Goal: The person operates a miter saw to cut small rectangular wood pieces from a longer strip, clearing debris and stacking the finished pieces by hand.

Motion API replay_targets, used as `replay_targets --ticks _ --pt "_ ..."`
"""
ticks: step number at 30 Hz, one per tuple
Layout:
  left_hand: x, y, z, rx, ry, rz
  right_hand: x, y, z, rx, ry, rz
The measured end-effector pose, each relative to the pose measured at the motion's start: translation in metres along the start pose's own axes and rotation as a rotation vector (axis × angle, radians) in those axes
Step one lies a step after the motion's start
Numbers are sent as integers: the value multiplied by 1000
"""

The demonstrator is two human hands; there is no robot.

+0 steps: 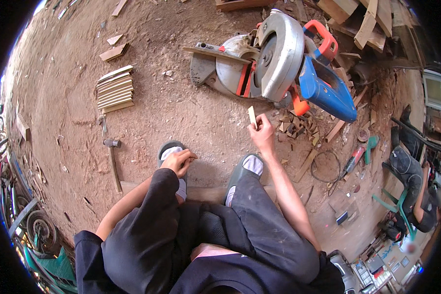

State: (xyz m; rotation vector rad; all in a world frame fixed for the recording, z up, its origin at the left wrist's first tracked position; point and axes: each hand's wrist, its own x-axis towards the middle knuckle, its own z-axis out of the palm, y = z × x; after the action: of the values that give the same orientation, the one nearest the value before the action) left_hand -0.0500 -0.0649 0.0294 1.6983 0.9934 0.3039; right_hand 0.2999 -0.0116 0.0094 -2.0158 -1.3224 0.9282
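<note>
My right hand [263, 135] is closed on a short, thin wood strip [252, 116], which sticks up past the fingertips toward the saw. Over the left shoe sits my left hand [179, 160], its fingers curled and pressed together; whatever they may hold is hidden. Ahead of my right hand stands a miter saw [281, 56] with a grey blade guard, a blue body and a red handle. Small wood offcuts [298, 126] lie heaped just right of that hand. On the left, a stack of wood strips [115, 90] rests on the dirt near a hammer [113, 161].
Larger lumber pieces [360, 22] lie piled at the far right. A red and grey power tool [354, 160] and a looped cord [327, 166] are on the ground to the right. Beyond them another person [410, 169] sits. A wheel [41, 228] shows at the left edge.
</note>
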Motion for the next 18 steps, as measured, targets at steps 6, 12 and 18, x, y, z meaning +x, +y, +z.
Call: replay_targets --ticks 6,12,18 --pt "2 3 -1 -3 -5 -12 12 13 -16 -67 70 -101" --pt "1 -1 2 -23 11 8 11 13 -16 -391 -134 -164" --pt "2 1 0 6 -16 -28 2 7 -10 -387 -77 -237"
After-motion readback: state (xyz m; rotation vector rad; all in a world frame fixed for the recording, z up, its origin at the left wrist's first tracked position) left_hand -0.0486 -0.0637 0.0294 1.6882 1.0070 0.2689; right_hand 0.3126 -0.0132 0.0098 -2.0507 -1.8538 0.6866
